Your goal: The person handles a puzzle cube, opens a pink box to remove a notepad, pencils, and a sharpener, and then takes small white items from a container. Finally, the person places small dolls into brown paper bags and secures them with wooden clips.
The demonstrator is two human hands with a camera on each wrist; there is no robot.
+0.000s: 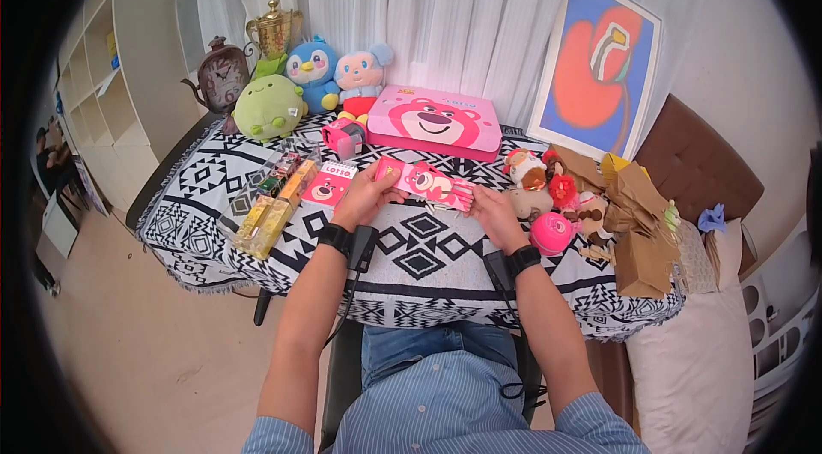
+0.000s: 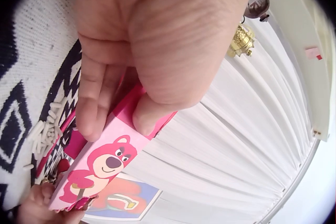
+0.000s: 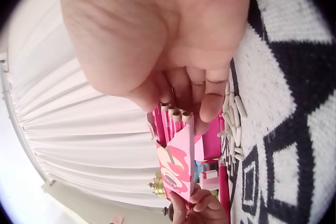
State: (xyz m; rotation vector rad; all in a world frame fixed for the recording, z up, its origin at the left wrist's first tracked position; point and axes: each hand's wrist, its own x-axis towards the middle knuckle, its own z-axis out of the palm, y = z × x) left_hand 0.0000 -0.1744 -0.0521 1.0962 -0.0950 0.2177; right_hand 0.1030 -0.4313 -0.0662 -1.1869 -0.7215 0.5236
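Observation:
A pink box with a bear picture (image 1: pixel 425 182) is held level above the patterned cloth. The left hand (image 1: pixel 367 197) grips its left end, thumb on one side and fingers on the other, as the left wrist view shows on the box (image 2: pixel 107 163). Several pink pencils (image 3: pixel 170 124) stick out of the cut-away right end. The right hand (image 1: pixel 499 218) has its bent fingers and thumb around those pencil ends; whether it pinches them is partly hidden. Small white sticks (image 3: pixel 234 121) lie on the cloth below.
Behind the hands lies a large pink case (image 1: pixel 435 122). Left are a LOTSO notepad (image 1: pixel 330 184), clear boxes (image 1: pixel 264 227) and plush toys (image 1: pixel 270 107). On the right are a pink ball (image 1: pixel 552 234), small dolls and brown paper bags (image 1: pixel 642 261).

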